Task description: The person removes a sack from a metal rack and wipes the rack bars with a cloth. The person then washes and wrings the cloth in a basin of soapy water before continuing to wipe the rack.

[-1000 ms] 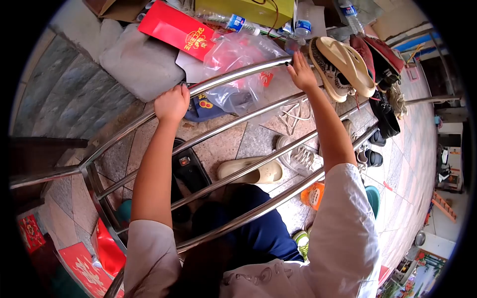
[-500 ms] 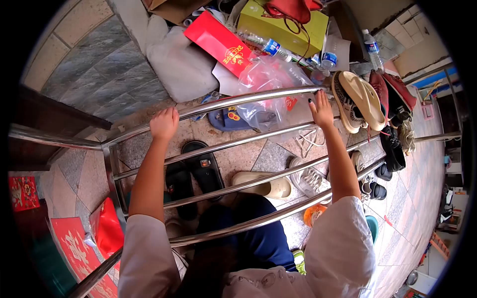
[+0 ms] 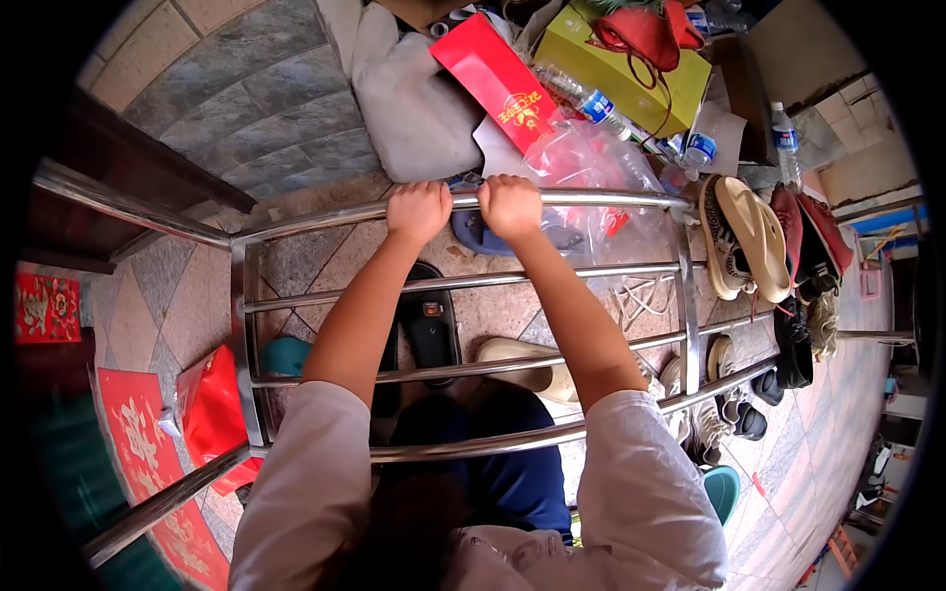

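A stainless-steel shoe rack (image 3: 325,217) made of long tubes crosses the view in front of me. My left hand (image 3: 421,211) is closed round its far tube, knuckles up. A short way to the right along the same tube, my right hand (image 3: 510,206) is wrapped round it too. Through the bars, black slides (image 3: 431,330), a beige shoe (image 3: 537,370) and a blue slipper (image 3: 473,234) show on the tiled floor. Shoes, among them a beige flip-flop (image 3: 751,231), are gathered at the rack's right end.
Beyond the rack lie a red paper bag (image 3: 493,79), a yellow-green box (image 3: 621,69), clear plastic bags (image 3: 591,172) and bottles. A grey sack (image 3: 419,108) leans near the tiled wall. On the left are a red bag (image 3: 215,414) and a red mat (image 3: 138,424).
My right hand has moved left along the tube, from fingers laid flat to a closed grip. My left hand has slid right, bringing both hands close together. The view has shifted slightly.
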`<state>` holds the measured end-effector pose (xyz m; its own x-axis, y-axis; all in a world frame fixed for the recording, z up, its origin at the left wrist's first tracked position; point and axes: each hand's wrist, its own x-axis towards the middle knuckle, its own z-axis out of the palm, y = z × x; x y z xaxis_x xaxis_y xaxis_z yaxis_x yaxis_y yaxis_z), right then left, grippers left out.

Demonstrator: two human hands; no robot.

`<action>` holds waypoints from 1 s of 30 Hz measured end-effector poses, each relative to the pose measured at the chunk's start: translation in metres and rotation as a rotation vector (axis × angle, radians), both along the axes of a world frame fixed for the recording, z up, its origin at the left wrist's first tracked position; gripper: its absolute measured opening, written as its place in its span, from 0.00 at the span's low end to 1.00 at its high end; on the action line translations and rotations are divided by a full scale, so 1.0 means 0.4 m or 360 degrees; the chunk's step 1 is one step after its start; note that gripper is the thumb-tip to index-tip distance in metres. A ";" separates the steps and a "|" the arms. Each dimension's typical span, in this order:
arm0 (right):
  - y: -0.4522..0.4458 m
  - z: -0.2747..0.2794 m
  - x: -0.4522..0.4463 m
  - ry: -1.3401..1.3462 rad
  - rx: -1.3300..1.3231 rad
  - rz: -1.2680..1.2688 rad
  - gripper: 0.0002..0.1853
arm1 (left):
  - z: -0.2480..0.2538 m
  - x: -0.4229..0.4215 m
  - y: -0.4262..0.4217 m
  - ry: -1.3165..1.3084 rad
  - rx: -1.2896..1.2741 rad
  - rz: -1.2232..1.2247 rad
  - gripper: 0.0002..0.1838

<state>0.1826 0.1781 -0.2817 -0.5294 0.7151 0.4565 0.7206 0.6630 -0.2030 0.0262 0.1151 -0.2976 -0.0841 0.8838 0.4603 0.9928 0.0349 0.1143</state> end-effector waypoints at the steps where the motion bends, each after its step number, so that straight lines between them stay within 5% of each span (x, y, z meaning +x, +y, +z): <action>1: -0.016 -0.008 -0.026 0.0056 0.0042 0.0008 0.15 | -0.002 0.006 0.001 0.0021 0.0061 -0.0011 0.13; 5: 0.028 0.043 0.015 -0.0350 -0.0428 0.0056 0.24 | 0.003 -0.065 -0.030 0.0053 0.0086 -0.0221 0.13; 13: 0.138 0.095 -0.022 -0.1007 -0.1659 0.0077 0.36 | 0.080 -0.262 -0.115 -0.0077 -0.0864 0.0428 0.24; 15: 0.031 0.084 -0.135 -0.0772 -0.1057 0.0142 0.34 | 0.074 -0.251 -0.115 -0.0042 -0.0836 0.0460 0.24; 20: -0.098 0.058 -0.252 -0.0369 -0.0621 0.0247 0.25 | 0.050 -0.278 -0.137 -0.0080 -0.0360 0.0292 0.21; 22: -0.059 -0.016 -0.183 -0.0103 0.0048 0.0582 0.21 | 0.032 -0.318 -0.163 -0.0022 -0.0297 0.0305 0.20; 26: 0.039 0.042 -0.016 -0.0608 -0.0232 0.0743 0.19 | 0.046 -0.381 -0.199 0.0028 -0.0393 0.0308 0.21; 30: 0.039 0.077 -0.005 -0.0933 -0.0391 0.0452 0.13 | 0.037 -0.390 -0.192 0.0032 -0.0393 0.0377 0.23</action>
